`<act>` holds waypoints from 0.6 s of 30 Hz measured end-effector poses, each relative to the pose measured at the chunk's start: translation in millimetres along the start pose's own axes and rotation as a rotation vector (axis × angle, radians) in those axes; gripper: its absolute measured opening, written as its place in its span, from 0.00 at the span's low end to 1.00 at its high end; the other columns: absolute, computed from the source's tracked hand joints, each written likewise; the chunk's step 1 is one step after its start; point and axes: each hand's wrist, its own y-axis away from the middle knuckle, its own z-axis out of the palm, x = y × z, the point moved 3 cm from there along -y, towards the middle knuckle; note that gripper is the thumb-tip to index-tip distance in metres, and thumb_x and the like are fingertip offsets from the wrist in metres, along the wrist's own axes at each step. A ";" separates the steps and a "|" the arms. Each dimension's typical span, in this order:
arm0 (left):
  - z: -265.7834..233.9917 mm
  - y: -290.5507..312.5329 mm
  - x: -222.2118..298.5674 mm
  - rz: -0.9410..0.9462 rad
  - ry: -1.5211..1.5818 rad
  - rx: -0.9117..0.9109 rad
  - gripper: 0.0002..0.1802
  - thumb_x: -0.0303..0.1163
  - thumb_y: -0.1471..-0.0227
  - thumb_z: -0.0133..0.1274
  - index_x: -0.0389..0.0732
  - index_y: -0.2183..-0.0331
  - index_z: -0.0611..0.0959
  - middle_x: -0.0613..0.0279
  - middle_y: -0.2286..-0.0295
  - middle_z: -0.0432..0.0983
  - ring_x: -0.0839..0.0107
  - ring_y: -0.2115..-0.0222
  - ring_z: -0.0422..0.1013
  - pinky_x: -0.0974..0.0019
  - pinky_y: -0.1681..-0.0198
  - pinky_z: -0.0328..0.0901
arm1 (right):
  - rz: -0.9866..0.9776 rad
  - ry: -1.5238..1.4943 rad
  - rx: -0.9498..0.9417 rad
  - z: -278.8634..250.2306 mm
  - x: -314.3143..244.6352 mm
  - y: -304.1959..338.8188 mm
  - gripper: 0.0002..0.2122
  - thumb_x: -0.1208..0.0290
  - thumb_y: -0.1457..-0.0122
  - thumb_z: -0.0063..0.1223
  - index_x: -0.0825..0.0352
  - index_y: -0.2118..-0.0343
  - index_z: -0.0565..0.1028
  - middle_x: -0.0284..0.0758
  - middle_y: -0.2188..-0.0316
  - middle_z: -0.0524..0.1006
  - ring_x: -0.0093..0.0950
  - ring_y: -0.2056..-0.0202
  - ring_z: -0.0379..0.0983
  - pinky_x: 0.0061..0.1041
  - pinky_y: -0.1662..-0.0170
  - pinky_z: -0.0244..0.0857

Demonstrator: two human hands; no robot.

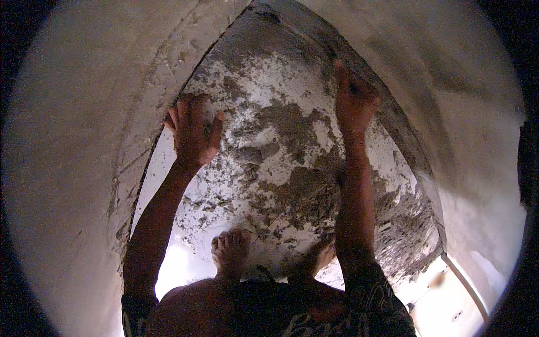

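Observation:
My left hand (193, 132) is stretched out beside the left wall, thumb and fingers apart, with nothing seen in it. It is over or on the edge of the floor (264, 84), which is smeared with grey-brown mortar-like material; contact is unclear. Farther right, my right hand (357, 106) is near the foot of the right wall, its fingers curled and one digit pointing away from me. Whatever it may hold is hidden. Between my arms lie patches and crumbs of the grey-brown material (297, 132), with a small lump (249, 154) among them.
A pale plastered wall (78, 140) rises on the left and another wall (471, 140) on the right; they close in toward the far end. My bare feet (230, 250) stand on the floor. More rough debris (407, 236) lies along the right side. A bright area with a thin strip (466, 286) shows lower right.

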 end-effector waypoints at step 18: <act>6.4 1.7 -7.2 0.022 0.035 -0.009 0.27 0.46 0.50 0.52 0.43 0.52 0.69 0.50 0.55 0.60 0.48 0.52 0.55 0.38 0.52 0.48 | 0.179 -0.095 -0.174 28.7 3.4 -2.9 0.17 0.56 0.44 0.57 0.70 0.69 0.81 0.36 0.82 0.77 0.20 0.78 0.66 0.25 0.69 0.64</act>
